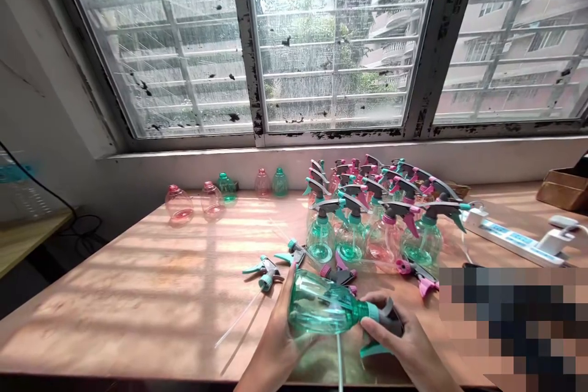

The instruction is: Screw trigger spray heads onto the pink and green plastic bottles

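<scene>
A clear green spray bottle [321, 306] lies tilted on its side above the table's front edge. My left hand [282, 337] is wrapped round its base end. At the neck, my right hand [407, 337] grips a grey trigger spray head [390, 316] with a teal collar. The fingers partly hide the head, so how tightly it sits cannot be told. A thin white tube [340, 358] shows below the bottle; what it belongs to is unclear. Just beyond my hands lie loose trigger heads: a teal one [265, 274], another teal one [294, 253] and a pink-and-grey one [340, 272].
Several green and pink bottles with spray heads [351, 236] stand grouped at the back right. Bottles without heads stand at the back left, among them a pink one [179, 205] and a green one [280, 182]. A white power strip [509, 236] and brown box [563, 190] are farther right.
</scene>
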A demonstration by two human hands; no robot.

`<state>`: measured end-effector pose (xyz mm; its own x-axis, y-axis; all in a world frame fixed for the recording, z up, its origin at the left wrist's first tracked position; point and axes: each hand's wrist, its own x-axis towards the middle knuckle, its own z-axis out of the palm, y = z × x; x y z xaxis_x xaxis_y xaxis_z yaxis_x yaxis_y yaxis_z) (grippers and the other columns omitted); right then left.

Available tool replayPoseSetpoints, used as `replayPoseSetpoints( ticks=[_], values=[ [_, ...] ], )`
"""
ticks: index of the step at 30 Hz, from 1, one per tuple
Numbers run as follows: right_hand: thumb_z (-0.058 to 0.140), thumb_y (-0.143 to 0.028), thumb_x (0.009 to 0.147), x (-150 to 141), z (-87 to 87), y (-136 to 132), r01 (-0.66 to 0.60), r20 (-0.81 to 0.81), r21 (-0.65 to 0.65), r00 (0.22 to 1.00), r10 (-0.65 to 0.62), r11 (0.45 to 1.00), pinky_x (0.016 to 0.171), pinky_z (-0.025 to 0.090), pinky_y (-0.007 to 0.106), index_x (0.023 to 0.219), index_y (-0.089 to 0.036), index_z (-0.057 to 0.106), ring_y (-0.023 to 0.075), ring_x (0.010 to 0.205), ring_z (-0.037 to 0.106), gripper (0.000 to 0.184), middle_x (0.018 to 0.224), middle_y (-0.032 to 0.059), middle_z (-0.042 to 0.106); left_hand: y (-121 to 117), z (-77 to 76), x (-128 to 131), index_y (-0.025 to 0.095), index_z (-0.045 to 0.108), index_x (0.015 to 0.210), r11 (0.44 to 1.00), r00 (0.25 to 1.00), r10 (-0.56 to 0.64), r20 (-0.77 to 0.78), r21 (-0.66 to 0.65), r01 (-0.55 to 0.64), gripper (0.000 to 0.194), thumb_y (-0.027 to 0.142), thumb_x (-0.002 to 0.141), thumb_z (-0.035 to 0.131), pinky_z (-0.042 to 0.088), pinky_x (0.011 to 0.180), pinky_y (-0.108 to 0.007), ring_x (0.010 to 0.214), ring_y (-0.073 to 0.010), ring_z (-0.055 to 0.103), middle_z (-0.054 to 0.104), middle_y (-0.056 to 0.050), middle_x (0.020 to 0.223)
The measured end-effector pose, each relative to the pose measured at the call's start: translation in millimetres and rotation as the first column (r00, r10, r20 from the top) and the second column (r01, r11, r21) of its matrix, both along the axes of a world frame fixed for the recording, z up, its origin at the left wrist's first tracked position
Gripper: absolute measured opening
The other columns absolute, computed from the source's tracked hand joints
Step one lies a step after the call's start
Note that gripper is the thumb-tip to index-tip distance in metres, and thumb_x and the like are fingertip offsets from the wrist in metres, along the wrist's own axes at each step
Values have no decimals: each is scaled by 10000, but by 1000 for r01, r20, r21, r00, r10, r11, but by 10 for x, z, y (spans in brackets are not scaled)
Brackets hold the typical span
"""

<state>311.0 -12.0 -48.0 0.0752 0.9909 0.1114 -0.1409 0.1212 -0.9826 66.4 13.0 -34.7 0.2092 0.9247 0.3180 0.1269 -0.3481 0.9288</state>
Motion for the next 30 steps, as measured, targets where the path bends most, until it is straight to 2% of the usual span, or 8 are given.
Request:
replayPoseSetpoints(
  ticks=[4, 8, 12, 15, 18, 21, 27, 30],
  values=[
    [919, -524, 722, -24, -3, 13, 3, -24, 24, 1000, -2, 1000, 564, 600, 295, 968, -231, 762, 196, 614, 680, 414, 780, 0, 727, -42, 20, 5, 303, 317, 1651, 991, 988, -70, 137, -108, 85, 1113, 477, 730, 918, 428, 1209, -536, 1510, -433, 436, 461, -152, 1646],
    [893, -540, 760, -35, -28, 34, -29, -81, 28, 996, 32, 999, 543, 590, 294, 988, -207, 733, 185, 549, 669, 434, 649, -12, 705, -47, 9, -10, 332, 294, 1652, 966, 957, -193, 218, -131, 224, 1103, 424, 750, 922, 504, 1152, -496, 1479, -423, 487, 453, -148, 1655],
    [887, -547, 763, -35, -60, 50, -68, -134, 22, 989, 70, 997, 508, 577, 298, 1005, -193, 725, 184, 515, 645, 459, 581, -24, 663, -9, -119, -26, 438, 274, 1642, 981, 972, -170, 160, -66, 182, 1038, 345, 807, 884, 503, 1152, -495, 1503, -413, 457, 350, -86, 1720],
    [863, -546, 788, -29, -91, 54, -89, -96, 50, 991, 94, 995, 519, 570, 300, 981, -185, 735, 184, 513, 641, 430, 578, -21, 656, 17, -242, -27, 410, 217, 1663, 990, 982, -111, 150, -70, 123, 1108, 399, 785, 892, 512, 1139, -522, 1508, -430, 443, 371, -107, 1706],
    [867, -543, 784, -18, -121, 60, -66, -60, 63, 996, 70, 996, 532, 553, 285, 962, -185, 734, 184, 518, 663, 421, 605, -17, 670, 38, -318, -35, 345, 80, 1689, 982, 972, -158, 173, -78, 174, 1265, 446, 744, 915, 486, 1154, -565, 1516, -441, 425, 383, -151, 1693],
    [871, -556, 774, -9, -148, 73, -49, -38, 58, 998, 51, 997, 537, 557, 288, 973, -189, 729, 191, 518, 676, 441, 608, -16, 677, 60, -316, -58, 337, 153, 1681, 970, 963, -223, 152, -61, 234, 1172, 438, 777, 892, 459, 1180, -569, 1521, -437, 419, 379, -146, 1695],
    [861, -628, 760, 11, -202, 96, -84, -69, 19, 994, 86, 996, 510, 558, 278, 1011, -195, 689, 183, 495, 652, 530, 551, -29, 667, 85, -258, -92, 334, 159, 1683, 987, 988, -157, -12, 22, 157, 1091, 380, 841, 851, 314, 1275, -530, 1570, -422, 323, 267, -118, 1747],
    [855, -610, 783, 21, -221, 92, -99, -58, 32, 993, 101, 995, 525, 558, 278, 1025, -192, 695, 180, 508, 659, 508, 568, -25, 680, 84, -291, -88, 328, 128, 1688, 990, 990, -141, 5, -5, 141, 1094, 392, 856, 836, 296, 1283, -524, 1570, -419, 323, 240, -112, 1758]
  ],
)
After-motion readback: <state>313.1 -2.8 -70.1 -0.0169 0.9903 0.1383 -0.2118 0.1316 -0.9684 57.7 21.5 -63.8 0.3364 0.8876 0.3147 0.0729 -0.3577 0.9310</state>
